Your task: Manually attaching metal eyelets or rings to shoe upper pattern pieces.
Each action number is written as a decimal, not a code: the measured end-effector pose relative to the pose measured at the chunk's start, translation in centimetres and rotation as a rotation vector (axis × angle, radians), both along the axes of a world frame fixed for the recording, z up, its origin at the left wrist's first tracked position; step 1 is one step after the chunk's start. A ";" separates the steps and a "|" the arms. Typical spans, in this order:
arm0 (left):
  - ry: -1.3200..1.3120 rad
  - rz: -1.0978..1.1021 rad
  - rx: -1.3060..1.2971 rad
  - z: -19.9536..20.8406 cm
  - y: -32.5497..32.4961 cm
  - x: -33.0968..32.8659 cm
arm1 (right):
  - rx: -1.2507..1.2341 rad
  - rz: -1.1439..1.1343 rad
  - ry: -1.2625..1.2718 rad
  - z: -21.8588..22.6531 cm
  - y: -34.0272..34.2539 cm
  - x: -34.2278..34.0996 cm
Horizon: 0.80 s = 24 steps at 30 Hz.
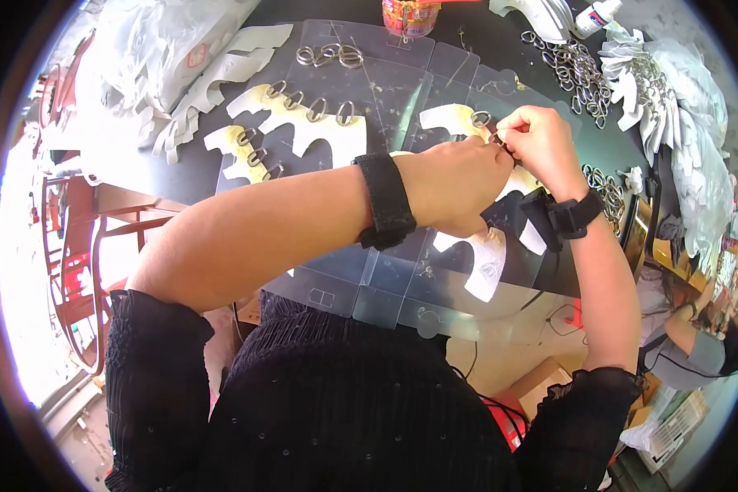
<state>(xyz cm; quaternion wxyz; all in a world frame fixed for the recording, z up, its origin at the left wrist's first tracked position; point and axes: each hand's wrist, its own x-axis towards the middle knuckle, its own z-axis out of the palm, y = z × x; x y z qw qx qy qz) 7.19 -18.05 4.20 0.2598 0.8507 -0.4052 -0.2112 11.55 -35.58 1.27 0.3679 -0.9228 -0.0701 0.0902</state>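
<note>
Both in close, left hand [459,184] over white cutout [487,266], finger state unclear, right hand [543,146] beside metal ring [477,113], fingertips together

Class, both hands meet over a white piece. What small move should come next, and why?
Probably add a neighbour to the metal ring on that white piece: the left hand and right hand meet beside it, while the larger white piece leftward carries several.
</note>
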 end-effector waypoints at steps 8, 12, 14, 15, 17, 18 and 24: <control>0.020 -0.014 0.022 0.3 0.2 0.1 | 0.018 -0.024 0.061 -0.4 -0.1 0.4; 0.015 -0.025 0.023 0.1 0.1 0.2 | 0.098 -0.045 0.186 -0.6 -0.5 0.8; -0.017 -0.040 0.009 -0.2 0.1 0.2 | 0.109 -0.061 0.269 -0.4 -0.6 1.1; -0.015 -0.040 0.008 -0.3 0.1 0.2 | 0.106 -0.060 0.294 -0.1 -0.6 1.2; -0.052 -0.043 0.014 -0.3 0.2 -0.1 | 0.105 -0.056 0.325 -0.1 -0.5 1.2; -0.049 -0.042 0.014 -0.2 0.2 0.0 | 0.107 -0.049 0.286 -0.1 -0.4 1.2; -0.136 -0.088 0.175 0.6 -0.6 0.6 | 0.112 -0.033 0.219 -0.5 -0.8 1.2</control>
